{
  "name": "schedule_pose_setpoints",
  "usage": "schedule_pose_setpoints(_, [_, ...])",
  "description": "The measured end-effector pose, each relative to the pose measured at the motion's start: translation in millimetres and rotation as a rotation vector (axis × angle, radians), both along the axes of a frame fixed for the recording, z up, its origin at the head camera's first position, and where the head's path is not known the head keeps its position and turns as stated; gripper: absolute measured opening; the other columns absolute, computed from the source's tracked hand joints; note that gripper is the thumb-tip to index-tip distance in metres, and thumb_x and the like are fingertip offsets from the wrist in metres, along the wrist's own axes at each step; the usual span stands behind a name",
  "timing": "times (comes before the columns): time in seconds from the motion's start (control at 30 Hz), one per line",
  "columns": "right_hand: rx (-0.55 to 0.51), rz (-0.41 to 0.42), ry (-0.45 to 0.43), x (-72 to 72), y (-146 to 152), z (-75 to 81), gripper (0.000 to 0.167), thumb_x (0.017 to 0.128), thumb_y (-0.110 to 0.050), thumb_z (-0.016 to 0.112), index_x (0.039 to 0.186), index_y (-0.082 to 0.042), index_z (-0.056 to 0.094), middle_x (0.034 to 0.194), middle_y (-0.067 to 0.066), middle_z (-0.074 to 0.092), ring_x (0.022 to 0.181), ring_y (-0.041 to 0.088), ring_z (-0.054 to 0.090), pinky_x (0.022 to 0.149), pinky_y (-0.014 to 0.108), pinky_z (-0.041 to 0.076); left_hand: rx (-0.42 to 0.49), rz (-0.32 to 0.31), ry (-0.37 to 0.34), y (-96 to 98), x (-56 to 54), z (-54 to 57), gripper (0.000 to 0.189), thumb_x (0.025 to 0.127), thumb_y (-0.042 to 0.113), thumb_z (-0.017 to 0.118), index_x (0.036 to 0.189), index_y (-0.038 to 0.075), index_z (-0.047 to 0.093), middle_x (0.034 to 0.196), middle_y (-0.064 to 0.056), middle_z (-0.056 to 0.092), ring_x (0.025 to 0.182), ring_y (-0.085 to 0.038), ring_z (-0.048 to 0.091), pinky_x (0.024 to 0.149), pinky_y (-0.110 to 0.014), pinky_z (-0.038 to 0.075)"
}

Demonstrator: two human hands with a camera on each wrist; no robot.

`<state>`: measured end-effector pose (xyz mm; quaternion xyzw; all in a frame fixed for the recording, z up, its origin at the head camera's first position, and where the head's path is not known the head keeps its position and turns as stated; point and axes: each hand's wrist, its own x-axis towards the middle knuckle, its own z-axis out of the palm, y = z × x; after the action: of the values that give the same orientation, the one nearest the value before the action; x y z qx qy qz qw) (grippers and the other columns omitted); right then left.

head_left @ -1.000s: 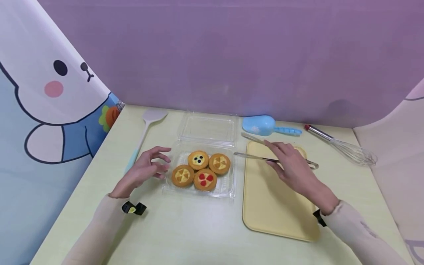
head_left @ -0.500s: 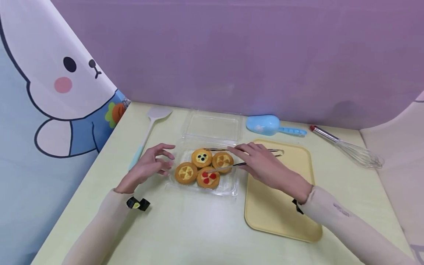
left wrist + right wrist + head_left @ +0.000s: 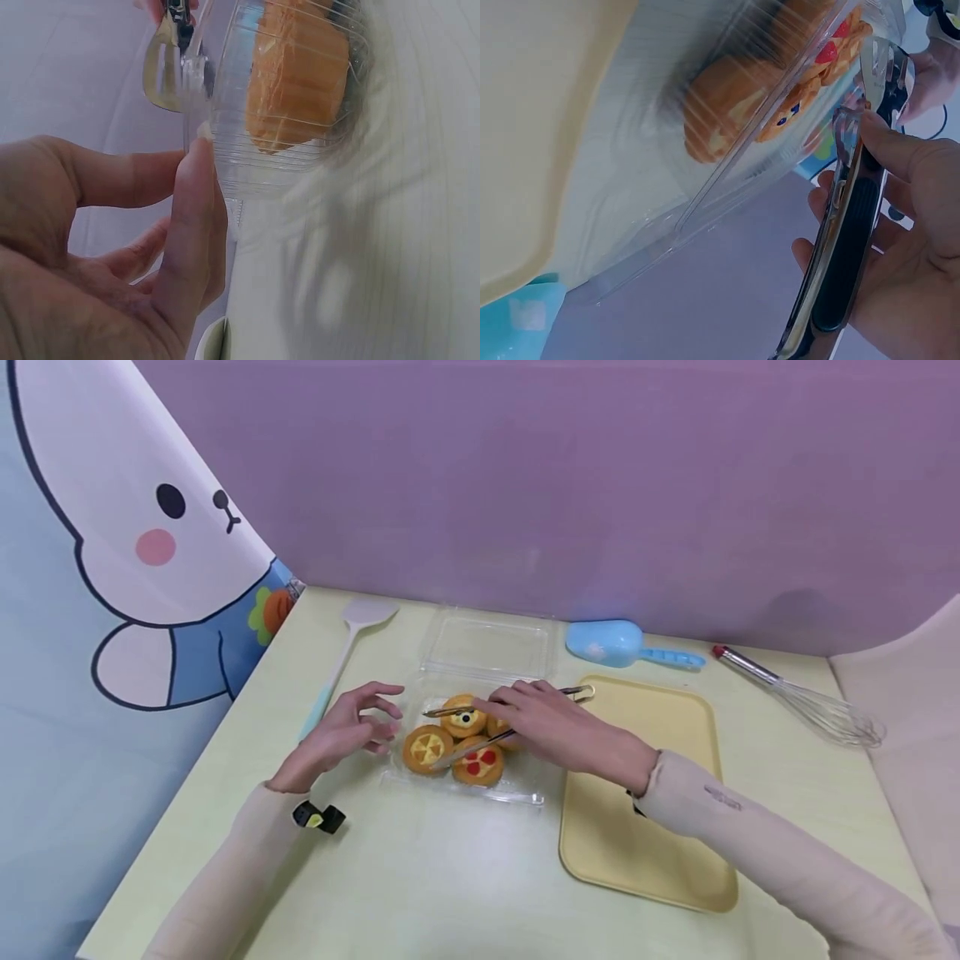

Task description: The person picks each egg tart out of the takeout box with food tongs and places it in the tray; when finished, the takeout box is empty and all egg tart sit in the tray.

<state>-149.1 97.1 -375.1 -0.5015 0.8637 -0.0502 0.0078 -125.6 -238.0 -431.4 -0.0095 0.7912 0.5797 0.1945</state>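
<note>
My right hand (image 3: 558, 727) holds metal tongs (image 3: 452, 712) with black grips over a clear plastic container (image 3: 468, 792). The spread arms of the tongs reach above the round tarts. One arm crosses the tart with dark berries (image 3: 462, 722); the other lies over the gap between the left tart with yellow wedges (image 3: 422, 752) and the red-topped tart (image 3: 480, 767). Another tart is mostly hidden behind my right fingers. Beside the container's left edge is my left hand (image 3: 348, 731), fingers relaxed. In the left wrist view its fingertips are at the clear rim (image 3: 196, 90); contact is unclear.
The container's hinged lid (image 3: 487, 645) lies open at the back. To the right is a yellow tray (image 3: 645, 860). A blue scoop (image 3: 606, 643) and a whisk (image 3: 810, 703) lie behind it. A grey spatula (image 3: 367, 612) lies at the back left.
My right hand has moved left with the tongs, from above the tray to above the tarts. The left hand has stayed beside the container. The head view has shifted slightly.
</note>
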Motion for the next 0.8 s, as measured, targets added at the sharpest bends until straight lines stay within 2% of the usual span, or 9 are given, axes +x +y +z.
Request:
schedule_pose_setpoints(0.2, [0.048,0.018,-0.046,-2.1,-11,-1.2,0.064,0.097,-0.025,0.075,0.156,-0.018,0.05,0.143,0.005,0.062,0.131,0.027,0.058,0.11,0.049,0.05,0.004,0.0,-0.008,-0.4,-1.4,1.4,0.067,0.092,-0.008,0.062,0.155,0.003,0.042,0.128,-0.029,0.056,0.081,-0.022,0.069,0.067,-0.034,0.064])
schedule_pose_setpoints(0.4, [0.083,0.015,-0.046,-3.6,-16,-0.6,0.062,0.099,-0.026,0.072,0.156,-0.018,0.049,0.145,0.006,0.061,0.133,0.028,0.057,0.112,0.05,0.049,0.0,-0.001,-0.005,-1.7,-1.3,1.1,0.066,0.093,-0.007,0.063,0.155,0.003,0.042,0.128,-0.028,0.057,0.082,-0.022,0.07,0.067,-0.034,0.064])
schedule_pose_setpoints(0.63, [0.123,0.035,-0.012,-10.2,-23,1.7,0.062,0.099,-0.027,0.072,0.156,-0.02,0.049,0.143,0.006,0.062,0.129,0.028,0.058,0.107,0.048,0.05,0.002,-0.008,-0.001,-2.8,-1.0,1.1,0.064,0.094,-0.007,0.062,0.155,0.003,0.042,0.128,-0.029,0.056,0.082,-0.021,0.07,0.067,-0.036,0.064])
schedule_pose_setpoints(0.8, [0.163,0.042,-0.034,-16.6,-29,4.9,0.062,0.1,-0.027,0.072,0.157,-0.022,0.048,0.142,0.006,0.063,0.128,0.028,0.058,0.105,0.047,0.051,0.008,-0.007,0.0,-2.3,-0.4,0.3,0.065,0.094,-0.006,0.062,0.155,0.003,0.042,0.127,-0.027,0.056,0.082,-0.02,0.07,0.066,-0.034,0.064])
